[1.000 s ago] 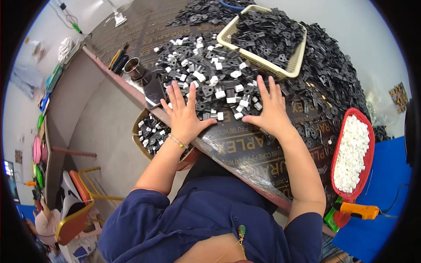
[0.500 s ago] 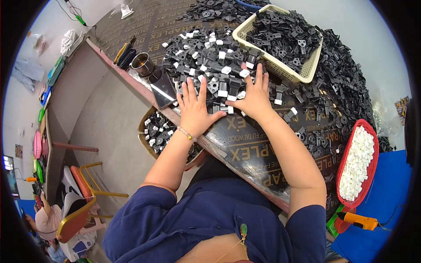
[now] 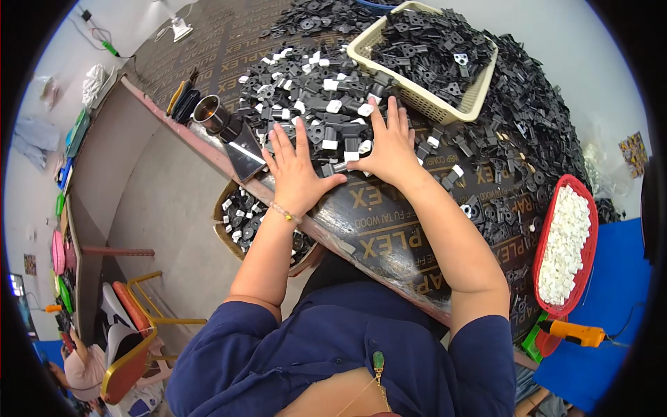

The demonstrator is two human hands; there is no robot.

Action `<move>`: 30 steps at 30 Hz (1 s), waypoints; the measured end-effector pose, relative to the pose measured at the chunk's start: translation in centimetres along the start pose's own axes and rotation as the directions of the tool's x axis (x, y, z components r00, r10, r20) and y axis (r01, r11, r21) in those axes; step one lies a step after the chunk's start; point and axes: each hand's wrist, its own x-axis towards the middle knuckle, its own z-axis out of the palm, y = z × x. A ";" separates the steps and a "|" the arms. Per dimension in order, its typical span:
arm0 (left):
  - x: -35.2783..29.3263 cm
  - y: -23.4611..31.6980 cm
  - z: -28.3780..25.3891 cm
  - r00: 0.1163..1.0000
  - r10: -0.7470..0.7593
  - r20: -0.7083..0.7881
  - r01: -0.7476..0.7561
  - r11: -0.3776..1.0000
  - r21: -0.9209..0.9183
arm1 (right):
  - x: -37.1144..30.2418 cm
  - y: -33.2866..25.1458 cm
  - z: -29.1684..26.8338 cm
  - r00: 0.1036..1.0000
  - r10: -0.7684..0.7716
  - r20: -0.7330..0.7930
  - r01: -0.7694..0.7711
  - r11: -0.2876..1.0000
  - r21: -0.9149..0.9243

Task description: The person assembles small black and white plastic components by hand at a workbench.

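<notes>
Ctr of frame, L hand point(image 3: 295, 179) & R hand point(image 3: 390, 154) unclenched, fingers spread, at near edge of blk/wht plastic fittings pile point(image 3: 313, 97); can't tell what's under them. Blue basket point(image 3: 375, 7) cut off up top; cardboard box point(image 3: 221, 231), lower L of ctr, partly behind L forearm point(image 3: 262, 257).

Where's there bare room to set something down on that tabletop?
The tabletop looks bare between the front edge and the right forearm, and at far left, between the metal cup and the white fixture. It's crowded with black and white parts at the left hand and right hand, and black parts around the cream basket.
</notes>
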 end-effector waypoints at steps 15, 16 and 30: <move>-3.4 6.3 -1.8 0.911 0.410 0.047 -0.405 0.909 -0.096 | -10.2 14.2 -6.1 0.972 0.182 -0.147 -0.160 0.976 0.149; -3.9 6.8 -1.6 0.882 0.463 0.086 -0.458 0.886 -0.075 | -10.4 14.1 -5.8 0.980 0.079 -0.185 -0.068 0.996 0.064; -7.2 3.7 0.1 0.904 0.426 -0.026 -0.424 0.904 0.047 | 0.8 8.8 -0.9 0.984 -0.028 0.178 0.055 0.988 -0.147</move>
